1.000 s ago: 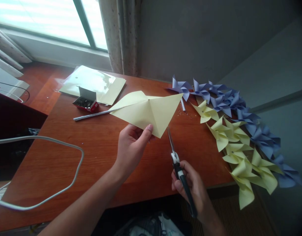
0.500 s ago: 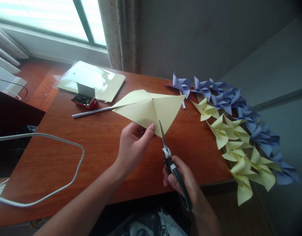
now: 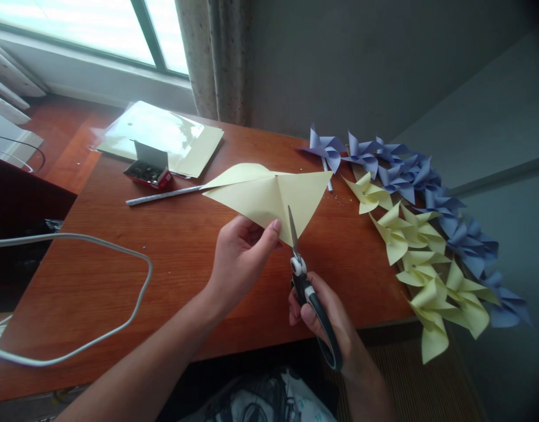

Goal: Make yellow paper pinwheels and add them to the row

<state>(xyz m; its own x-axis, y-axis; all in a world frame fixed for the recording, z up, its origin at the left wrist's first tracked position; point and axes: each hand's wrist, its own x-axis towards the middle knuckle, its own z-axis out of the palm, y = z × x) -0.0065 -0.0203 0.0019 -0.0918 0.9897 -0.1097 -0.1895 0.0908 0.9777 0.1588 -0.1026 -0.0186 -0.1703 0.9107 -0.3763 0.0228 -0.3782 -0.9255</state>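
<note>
A creased sheet of yellow paper [image 3: 252,190], slit along its folds, is held up over the desk. My left hand [image 3: 241,258] pinches its near edge, the thumb on top and the fingers underneath. My right hand [image 3: 326,310] is wrapped round the handles of black-and-white scissors [image 3: 301,281]. Their blades reach into the near part of the paper, just right of my left thumb. The lower blade is hidden beneath the sheet. A pale rolled stick [image 3: 164,196] lies on the desk, its right end close to the paper's left tip.
Yellow pinwheels [image 3: 392,234] and blue pinwheels [image 3: 399,179] crowd the desk's right side. A small red box [image 3: 149,173] of little metal pieces sits by sheets in a clear sleeve [image 3: 159,132]. A white cable [image 3: 120,252] loops over the wooden desk's [image 3: 106,293] left part.
The scissors have moved slightly forward, their tip further up the paper towards its middle. My left hand keeps its pinch on the sheet. The view has shifted slightly.
</note>
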